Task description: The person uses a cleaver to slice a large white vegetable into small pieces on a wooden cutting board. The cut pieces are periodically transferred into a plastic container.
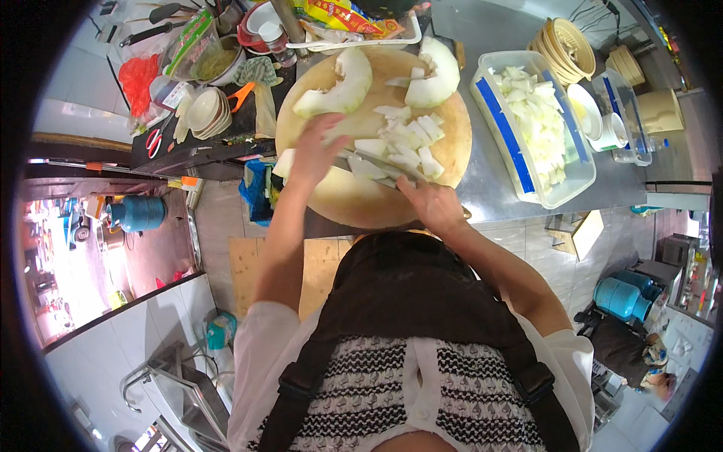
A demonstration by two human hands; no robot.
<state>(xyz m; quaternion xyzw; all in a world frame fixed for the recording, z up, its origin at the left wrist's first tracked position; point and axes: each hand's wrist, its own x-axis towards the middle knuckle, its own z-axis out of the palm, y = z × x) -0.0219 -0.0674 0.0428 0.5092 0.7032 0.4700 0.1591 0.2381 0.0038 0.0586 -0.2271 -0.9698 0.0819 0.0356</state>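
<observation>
My right hand (434,202) grips a kitchen knife (390,169), its blade pointing left across a round wooden cutting board (361,206). A pale slice of winter melon (364,168) lies against the blade. Blurred, my left hand (317,148) is over the board's left side, thumb and fingers apart with nothing seen between them. Beside its wrist a melon piece (284,164) shows at the board's edge. Cut melon pieces (415,135) are heaped beyond the knife. Farther back lie a large curved melon chunk (344,85) and another melon chunk (435,76).
Right of the board, a clear plastic container (508,161) holds many cut melon pieces. Bowls (208,113), scissors (153,141) and an orange-handled tool (242,97) crowd the left counter. A white tray (415,31) borders the board's back. Another person (621,347) is at the far right.
</observation>
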